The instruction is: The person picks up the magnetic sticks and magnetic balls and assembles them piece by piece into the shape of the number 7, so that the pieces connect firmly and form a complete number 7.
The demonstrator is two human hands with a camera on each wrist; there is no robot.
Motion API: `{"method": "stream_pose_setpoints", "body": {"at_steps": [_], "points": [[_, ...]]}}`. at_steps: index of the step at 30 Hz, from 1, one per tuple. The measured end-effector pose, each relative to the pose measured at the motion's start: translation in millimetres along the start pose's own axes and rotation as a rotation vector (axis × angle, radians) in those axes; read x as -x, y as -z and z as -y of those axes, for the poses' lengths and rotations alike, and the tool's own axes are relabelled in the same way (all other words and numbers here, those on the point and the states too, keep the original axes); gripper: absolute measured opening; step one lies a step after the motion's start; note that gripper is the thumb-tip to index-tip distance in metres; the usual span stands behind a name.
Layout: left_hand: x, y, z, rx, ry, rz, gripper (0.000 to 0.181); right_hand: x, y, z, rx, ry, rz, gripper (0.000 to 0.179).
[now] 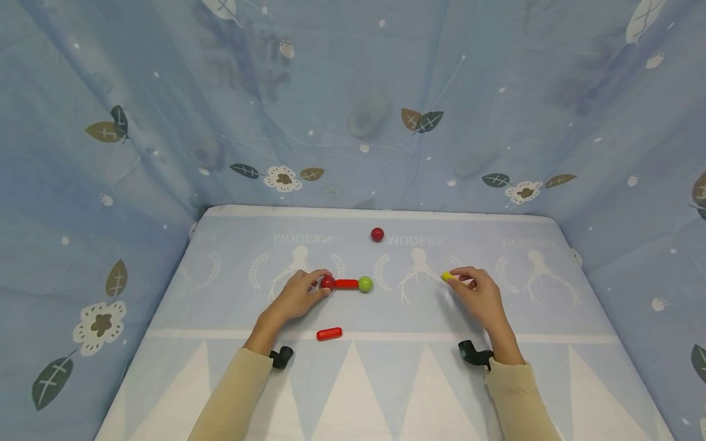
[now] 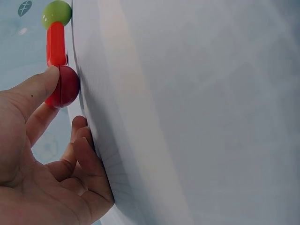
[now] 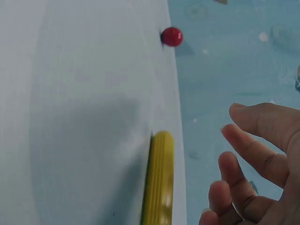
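Note:
My left hand (image 1: 298, 295) pinches a red ball (image 2: 69, 87) between thumb and fingers; its other fingers curl loosely beside the tabletop. A red rod (image 1: 347, 284) runs from that ball to a green ball (image 1: 365, 284), the three forming one straight piece. Over on the right, my right hand (image 1: 481, 297) is at a yellow ridged rod (image 3: 161, 183), part of which the fingers hide in the head view. From the right wrist, this hand's thumb and fingers are spread apart with nothing between them, and the rod lies beside them on the table.
A loose red ball (image 1: 377, 234) lies near the table's back edge. Nearer the front, a second red rod (image 1: 329, 334) rests on the patterned tablecloth (image 1: 386, 380). Blue printed curtain (image 1: 353, 92) surrounds the back and sides.

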State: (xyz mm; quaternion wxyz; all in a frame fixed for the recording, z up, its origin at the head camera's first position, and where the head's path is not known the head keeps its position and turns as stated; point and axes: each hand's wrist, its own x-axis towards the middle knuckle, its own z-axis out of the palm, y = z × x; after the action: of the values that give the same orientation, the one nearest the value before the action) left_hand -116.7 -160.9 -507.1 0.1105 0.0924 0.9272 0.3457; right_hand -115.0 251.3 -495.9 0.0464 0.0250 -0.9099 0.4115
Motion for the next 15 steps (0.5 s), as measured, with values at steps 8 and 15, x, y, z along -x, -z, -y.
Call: {"method": "stream_pose_setpoints", "body": {"at_steps": [8, 15], "points": [[-0.9, -0.8, 1.5, -0.008, -0.004, 0.002, 0.040, -11.0, 1.6, -13.0, 0.089, 0.004, 0.021, 0.029], [-0.7, 0.2, 0.2, -0.014, 0.000, 0.002, 0.042, -14.7, -1.6, -19.1, 0.164, -0.030, 0.065, 0.030]]}}
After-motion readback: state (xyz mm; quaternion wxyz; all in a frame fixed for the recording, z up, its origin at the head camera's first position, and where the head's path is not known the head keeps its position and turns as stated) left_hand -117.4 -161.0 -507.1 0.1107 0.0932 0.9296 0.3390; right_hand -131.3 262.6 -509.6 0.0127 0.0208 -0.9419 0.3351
